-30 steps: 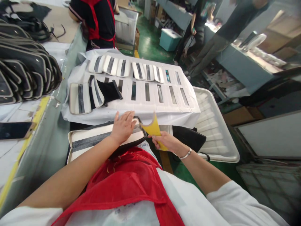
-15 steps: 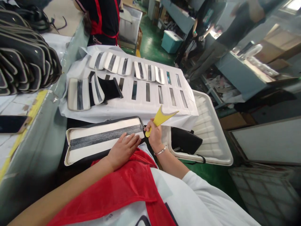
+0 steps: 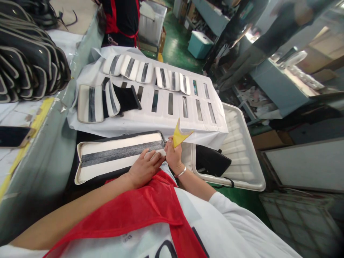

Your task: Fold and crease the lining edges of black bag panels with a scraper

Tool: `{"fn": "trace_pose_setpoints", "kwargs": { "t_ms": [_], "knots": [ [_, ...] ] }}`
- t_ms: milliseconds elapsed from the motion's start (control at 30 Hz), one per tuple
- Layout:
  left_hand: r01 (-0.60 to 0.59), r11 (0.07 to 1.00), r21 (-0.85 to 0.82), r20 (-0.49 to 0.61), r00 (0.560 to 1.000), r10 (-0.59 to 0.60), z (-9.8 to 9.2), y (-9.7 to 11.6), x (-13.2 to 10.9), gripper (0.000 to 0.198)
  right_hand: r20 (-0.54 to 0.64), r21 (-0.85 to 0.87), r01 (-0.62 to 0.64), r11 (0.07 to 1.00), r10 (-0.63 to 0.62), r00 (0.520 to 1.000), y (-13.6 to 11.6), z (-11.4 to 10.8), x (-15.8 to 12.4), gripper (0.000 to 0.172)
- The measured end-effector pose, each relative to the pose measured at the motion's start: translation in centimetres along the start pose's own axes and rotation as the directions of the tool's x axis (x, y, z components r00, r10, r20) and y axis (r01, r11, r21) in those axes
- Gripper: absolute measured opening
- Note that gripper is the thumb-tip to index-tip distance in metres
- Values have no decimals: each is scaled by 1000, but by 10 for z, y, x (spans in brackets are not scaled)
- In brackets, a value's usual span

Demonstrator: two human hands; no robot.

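Note:
Across my lap lies a long black case-like piece (image 3: 120, 134) with a white lining panel (image 3: 107, 172) and a dark grey strip (image 3: 113, 157) down its middle. My left hand (image 3: 147, 166) rests on the panel's right end, fingers laid over it towards the edge. My right hand (image 3: 174, 156) is closed around a yellow flat tool (image 3: 180, 137) with a notched, fork-like wide end pointing up. That hand sits right at the panel's right edge, close to my left fingertips. The tool's lower end is hidden by the fist and the panel edge.
Beyond my lap, a white-covered table (image 3: 150, 122) bears several white panels with grey strips (image 3: 90, 104) and a black piece (image 3: 126, 98). Stacked black pieces (image 3: 32, 61) and a phone (image 3: 14, 137) lie on the left bench. A white bin (image 3: 242, 143) stands at right. Other people stand further off.
My right hand has turned and shifted slightly down and left, bringing the yellow tool against the panel's right edge. My left hand has slid a little to the right.

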State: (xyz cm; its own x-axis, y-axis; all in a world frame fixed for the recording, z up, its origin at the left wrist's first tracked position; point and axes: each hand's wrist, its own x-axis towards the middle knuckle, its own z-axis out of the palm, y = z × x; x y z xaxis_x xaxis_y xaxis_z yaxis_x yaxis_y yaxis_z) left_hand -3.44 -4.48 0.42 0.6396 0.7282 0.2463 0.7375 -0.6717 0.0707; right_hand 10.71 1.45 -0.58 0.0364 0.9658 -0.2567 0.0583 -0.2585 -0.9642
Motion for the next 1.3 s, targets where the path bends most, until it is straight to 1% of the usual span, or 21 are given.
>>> {"fn": "trace_pose_setpoints", "kwargs": {
  "t_ms": [100,133,167,233,333,433,500,567,600,667,700,767,800,867,967,1067,1133,1167,1233,1267,1300],
  "knots": [
    [28,999,-19,-12,1000,-28,-1,2,-3,35,-187,193,140,971,-103,977,-4,2,-2,33],
    [38,999,-18,-22,999,-38,-1,3,-5,34,-220,222,170,960,-121,968,-4,3,-4,34],
    [49,999,-12,-36,998,-50,0,4,-6,33,-237,201,188,961,-138,962,-3,5,-6,33],
    [59,998,16,-75,995,-58,3,5,-6,32,-252,77,210,975,-185,950,1,8,-10,31],
    [22,998,64,-120,993,-14,11,7,-3,32,-235,-108,252,962,-271,933,7,11,-13,30],
    [-8,999,46,-122,992,14,16,8,4,32,-212,-196,309,931,-348,913,8,9,-11,32],
    [28,999,-39,-97,995,-31,13,6,6,30,-139,-220,315,923,-349,927,1,5,-8,33],
    [94,982,-162,-64,992,-106,4,-2,5,30,2,-160,285,945,-288,957,-11,1,-3,33],
    [138,968,-210,-60,986,-154,-2,-8,3,32,83,-98,256,962,-249,965,-19,0,1,33],
    [248,939,-238,-91,957,-276,-13,-27,-4,39,215,51,175,983,-181,960,-36,6,11,33],
    [314,924,-218,-117,932,-344,-17,-38,-7,42,253,120,138,983,-165,953,-44,13,18,33],
    [432,888,-154,-142,880,-453,-20,-62,-12,45,280,228,104,968,-167,945,-56,35,34,34],
    [458,880,-129,-125,872,-473,-20,-72,-13,45,280,258,113,960,-186,942,-59,49,42,33],
    [449,887,-111,-52,888,-456,-15,-87,-13,42,274,258,149,954,-220,936,-60,77,57,29],
    [403,906,-133,26,915,-403,-8,-90,-9,40,244,147,200,969,-231,942,-52,110,69,32],
    [419,900,-124,48,908,-416,-13,-82,-5,40,251,81,234,969,-248,936,-43,120,68,35],
    [447,883,-140,69,894,-442,-27,-79,-9,38,284,29,275,961,-272,919,-42,118,65,36],
    [462,871,-168,66,887,-458,-37,-82,-15,37,311,-31,308,951,-283,907,-44,116,65,37],
    [500,826,-260,-6,855,-519,-58,-93,-39,36,422,-107,293,950,-224,878,-52,113,68,40],
    [531,787,-315,-81,811,-580,-66,-102,-57,37,488,-126,258,958,-166,857,-58,112,70,43],
    [572,726,-382,-162,732,-662,-72,-112,-77,38,550,-147,214,966,-101,829,-65,113,73,47]
  ]
}}
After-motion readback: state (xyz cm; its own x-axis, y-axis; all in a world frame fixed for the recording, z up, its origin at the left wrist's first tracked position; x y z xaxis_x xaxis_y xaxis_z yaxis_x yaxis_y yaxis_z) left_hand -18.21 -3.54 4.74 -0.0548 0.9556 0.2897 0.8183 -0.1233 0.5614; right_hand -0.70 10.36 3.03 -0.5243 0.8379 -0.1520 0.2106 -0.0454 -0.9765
